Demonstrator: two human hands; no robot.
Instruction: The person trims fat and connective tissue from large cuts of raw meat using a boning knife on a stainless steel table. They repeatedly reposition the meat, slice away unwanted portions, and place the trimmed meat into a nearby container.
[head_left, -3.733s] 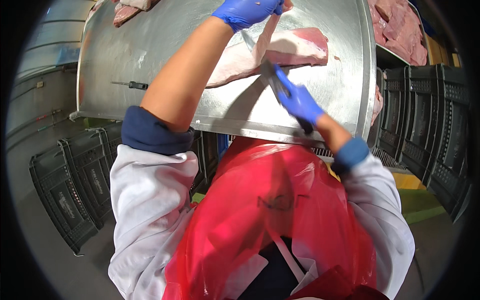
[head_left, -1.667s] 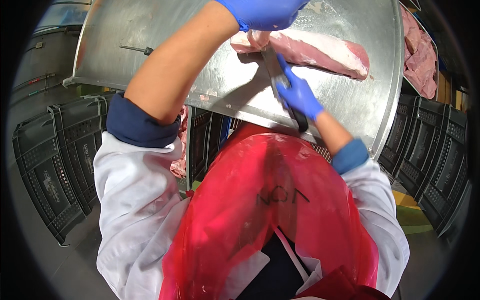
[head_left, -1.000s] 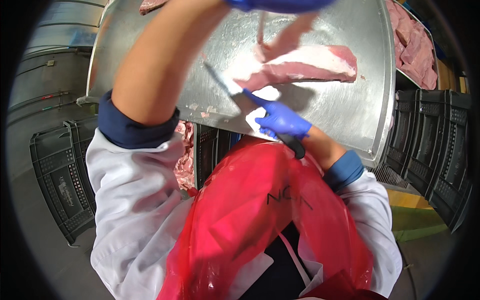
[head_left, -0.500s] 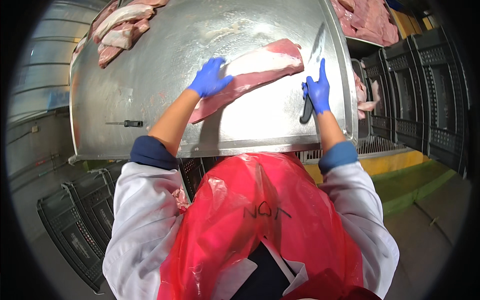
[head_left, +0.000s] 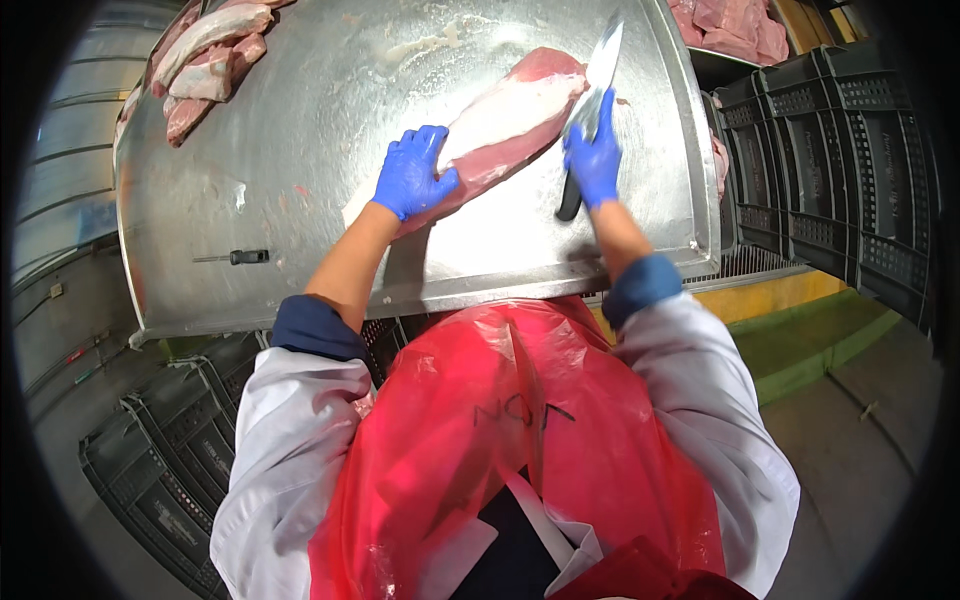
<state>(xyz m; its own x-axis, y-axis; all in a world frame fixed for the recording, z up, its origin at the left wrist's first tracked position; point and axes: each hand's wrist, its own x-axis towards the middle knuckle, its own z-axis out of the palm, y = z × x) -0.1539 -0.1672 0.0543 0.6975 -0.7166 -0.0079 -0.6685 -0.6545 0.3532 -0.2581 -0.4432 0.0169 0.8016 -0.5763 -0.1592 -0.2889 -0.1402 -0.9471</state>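
Note:
A long pork loin [head_left: 505,115] with a white fat cap lies diagonally on the steel table [head_left: 260,190]. My left hand [head_left: 410,175], in a blue glove, lies on its lower left part, fingers spread over the fat and meat. My right hand [head_left: 595,160], also gloved, is closed round the black handle of a large knife [head_left: 605,55], index finger stretched toward the blade, which points away from me just right of the loin’s far end. On the table’s left side rests a slim tool [head_left: 249,257] with a black handle.
Several meat pieces [head_left: 200,75] are piled at the back left. A tray of pink meat [head_left: 730,35] stands at the back right, with dark plastic crates [head_left: 820,170] stacked along the right side. More crates [head_left: 160,460] stand on the floor at lower left.
A second ago my left hand was raised with a trimmed strip; now it rests emptied on the loin. My knife hand has swung forward, then shifted left toward the meat.

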